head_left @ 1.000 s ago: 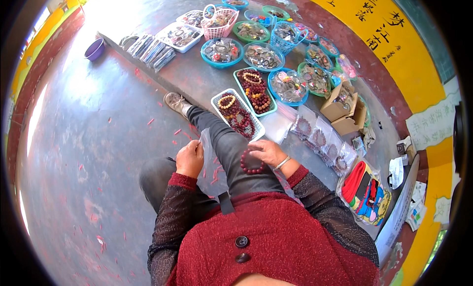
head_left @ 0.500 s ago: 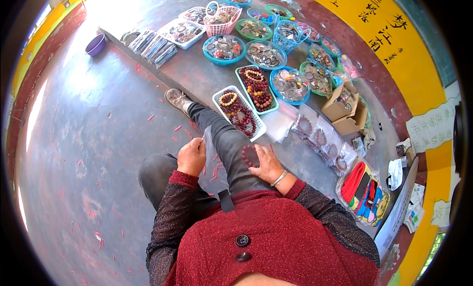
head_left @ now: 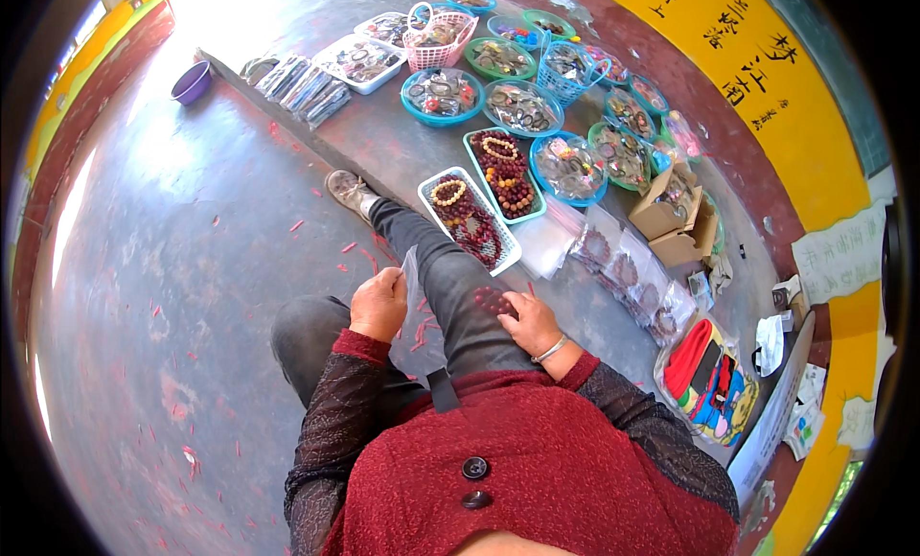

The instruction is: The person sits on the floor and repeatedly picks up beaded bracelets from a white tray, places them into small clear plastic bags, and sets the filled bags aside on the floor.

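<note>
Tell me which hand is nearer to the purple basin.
Left. The left hand is right of the basin and lower in the picture; the right hand is farther right and slightly lower still.

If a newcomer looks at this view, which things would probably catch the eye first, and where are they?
Most likely the colourful plastic basins, crowded across the upper middle and right, near the yellow wall. At the centre, the dark red bead bracelet in the right hand may come next, then the clear plastic bag in the left hand. The purple basin stands alone at the upper left.
</note>
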